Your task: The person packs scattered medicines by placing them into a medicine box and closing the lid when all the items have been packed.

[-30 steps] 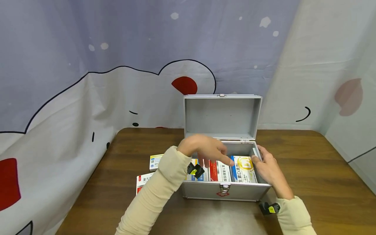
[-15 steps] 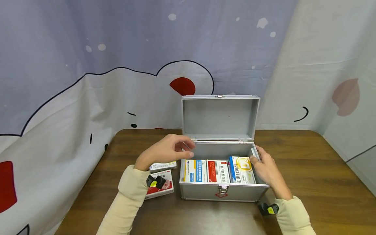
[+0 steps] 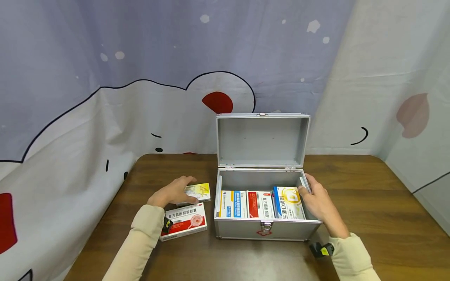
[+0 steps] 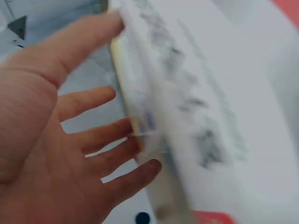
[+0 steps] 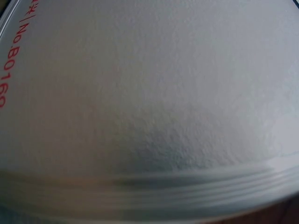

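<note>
Just below the frame's middle, left of centre, your left hand (image 3: 172, 192) spreads its fingers at the yellow-and-white box (image 3: 201, 190), gripping nothing; contact is hard to tell. A red-and-white box (image 3: 186, 218) lies just below on the desk (image 3: 260, 260). Lower right, your right hand (image 3: 320, 199) holds the silver case (image 3: 239, 229) by its right rim; inside, medicine boxes (image 3: 265, 205) sit side by side.
</note>
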`<state>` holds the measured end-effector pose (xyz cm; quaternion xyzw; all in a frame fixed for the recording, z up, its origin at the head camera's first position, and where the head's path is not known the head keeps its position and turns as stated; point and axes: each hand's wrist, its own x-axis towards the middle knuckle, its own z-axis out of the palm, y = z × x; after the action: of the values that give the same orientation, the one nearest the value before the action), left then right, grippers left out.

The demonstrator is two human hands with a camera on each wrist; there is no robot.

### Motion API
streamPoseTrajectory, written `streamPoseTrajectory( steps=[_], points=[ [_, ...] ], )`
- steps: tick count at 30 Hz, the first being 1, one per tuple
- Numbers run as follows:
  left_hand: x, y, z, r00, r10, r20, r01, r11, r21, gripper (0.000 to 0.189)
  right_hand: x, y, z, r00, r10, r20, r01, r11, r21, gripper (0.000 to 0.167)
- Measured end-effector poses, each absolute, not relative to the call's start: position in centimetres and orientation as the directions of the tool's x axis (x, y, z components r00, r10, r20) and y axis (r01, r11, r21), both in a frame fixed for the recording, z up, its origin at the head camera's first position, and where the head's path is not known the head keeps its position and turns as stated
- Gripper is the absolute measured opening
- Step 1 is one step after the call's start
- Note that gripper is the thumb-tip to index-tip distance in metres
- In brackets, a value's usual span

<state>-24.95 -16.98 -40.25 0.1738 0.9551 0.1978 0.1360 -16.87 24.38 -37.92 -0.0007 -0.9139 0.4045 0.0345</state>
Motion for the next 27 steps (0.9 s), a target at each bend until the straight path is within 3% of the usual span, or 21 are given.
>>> streamPoseTrajectory(
  steps=[13,20,27],
  points=[
    [-25.3,-17.4,-41.2,-0.906,0.356,-0.228,0.268,0.901,0.341,0.071,-16.8,24.3,-37.8,-0.998,0.018,0.063,-0.034,0.674,-0.738,0.052],
    [-25.1,-17.1,-40.1,-0.9,0.336,-0.279,0.231,0.908,0.349,0.082,-16.9,24.4,-37.9,-0.998,0.015,0.056,-0.031,0.676,-0.736,0.052],
    [-24.6,-16.3,-37.5,-0.889,0.353,-0.292,0.248,0.907,0.342,0.064,-16.8,24.4,-37.8,-0.998,0.011,0.061,-0.037,0.679,-0.734,0.052]
  ],
)
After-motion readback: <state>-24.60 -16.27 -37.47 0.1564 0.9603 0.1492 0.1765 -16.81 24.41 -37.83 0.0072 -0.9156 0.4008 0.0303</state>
